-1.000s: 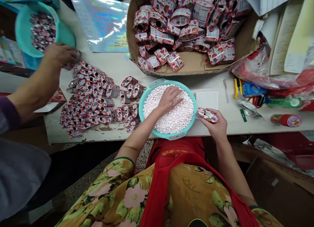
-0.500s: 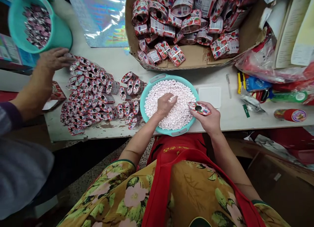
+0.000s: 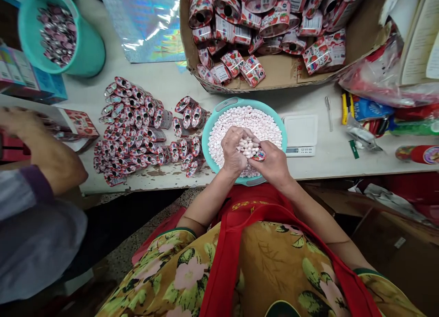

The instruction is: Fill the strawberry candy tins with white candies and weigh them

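My left hand (image 3: 235,148) is cupped around a heap of small pale pink candies (image 3: 247,147), held over the teal basin (image 3: 206,145). Against that heap, my right hand (image 3: 273,165) grips a small printed container (image 3: 259,155) with strawberry pictures; most of it is hidden by fingers and candies. Both hands meet above the loose candies (image 3: 254,118) that fill the basin. To the left stand many similar containers (image 3: 132,120) in tight rows, each with a dark round hole on top.
A cardboard box (image 3: 274,75) of printed containers sits behind the basin. A small white scale (image 3: 301,130) stands at its right, beside a thin spoon (image 3: 328,110). At far left are a teal bucket (image 3: 87,52) of wrapped pieces and a co-worker's arm (image 3: 51,148) over an open carton (image 3: 77,125).
My left hand has risen from the candies with a handful. My right hand has brought the container left to meet it. The co-worker's hand has moved left, away from the rows.
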Demonstrator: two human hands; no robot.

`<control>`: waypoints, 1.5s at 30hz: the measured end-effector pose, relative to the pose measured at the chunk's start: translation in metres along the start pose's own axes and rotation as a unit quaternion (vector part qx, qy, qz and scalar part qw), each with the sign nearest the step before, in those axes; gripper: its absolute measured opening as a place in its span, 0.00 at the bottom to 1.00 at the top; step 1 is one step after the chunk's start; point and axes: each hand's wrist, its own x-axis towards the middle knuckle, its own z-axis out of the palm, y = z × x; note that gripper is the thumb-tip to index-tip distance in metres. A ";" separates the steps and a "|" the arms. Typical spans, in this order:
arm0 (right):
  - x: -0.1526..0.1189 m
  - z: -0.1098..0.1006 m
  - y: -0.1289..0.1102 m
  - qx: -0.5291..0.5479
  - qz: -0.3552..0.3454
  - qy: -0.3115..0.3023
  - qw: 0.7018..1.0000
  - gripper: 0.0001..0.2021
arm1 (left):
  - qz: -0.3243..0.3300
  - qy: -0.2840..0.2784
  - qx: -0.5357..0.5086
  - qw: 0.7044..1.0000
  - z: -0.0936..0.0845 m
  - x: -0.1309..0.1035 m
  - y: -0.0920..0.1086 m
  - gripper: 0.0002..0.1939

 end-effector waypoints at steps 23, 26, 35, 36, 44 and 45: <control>0.002 -0.018 -0.001 0.010 0.047 0.038 0.998 0.14 | 0.004 0.060 0.068 0.996 0.028 0.015 -0.009 0.23; 0.002 -0.021 -0.001 0.001 0.054 0.027 0.998 0.14 | -0.009 0.050 0.036 0.998 0.031 0.014 -0.006 0.23; 0.004 -0.023 0.002 -0.013 0.070 0.010 0.997 0.14 | -0.006 0.043 0.083 0.996 0.037 0.013 -0.008 0.24; 0.004 -0.024 0.003 -0.008 0.066 0.013 0.998 0.13 | -0.005 0.040 0.083 0.996 0.037 0.014 -0.009 0.24; 0.004 -0.020 0.014 0.099 0.039 0.053 0.993 0.11 | -0.004 0.024 0.086 0.996 0.043 0.014 -0.007 0.22; 0.003 -0.019 0.014 0.115 0.038 0.060 0.991 0.11 | -0.001 0.028 0.090 0.996 0.044 0.014 -0.007 0.22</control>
